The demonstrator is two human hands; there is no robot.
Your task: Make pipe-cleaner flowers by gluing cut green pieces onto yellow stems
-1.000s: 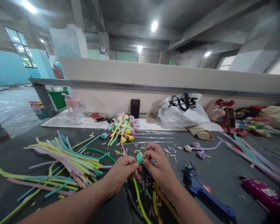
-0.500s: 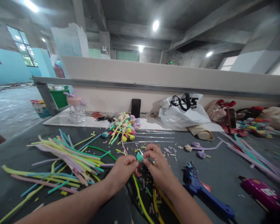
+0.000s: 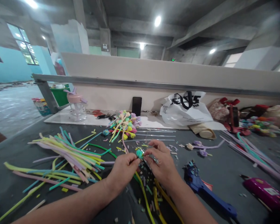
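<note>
Between my two hands, above the dark table, is a small teal fuzzy piece [image 3: 139,152]. My left hand [image 3: 124,168] pinches its lower left side with thumb and forefinger. My right hand [image 3: 160,160] is closed at its right side, the fingertips pressed together near a thin shiny bit too small to make out. Under the hands lie yellow-handled pliers [image 3: 156,199] and a yellow-green stem [image 3: 143,193]. A bunch of fuzzy flowers [image 3: 126,123] lies just beyond them.
A pile of pastel pipe cleaners [image 3: 67,155] covers the left side. On the right are a blue glue gun [image 3: 207,193], a magenta tool [image 3: 262,189] and purple stems. Behind stand a clear bottle [image 3: 77,109], a black phone [image 3: 136,106] and a white bag [image 3: 185,110].
The teal piece has turned slightly and shows more of its rounded top above my fingers. My right hand's fingers have shifted a little. The camera view has moved slightly.
</note>
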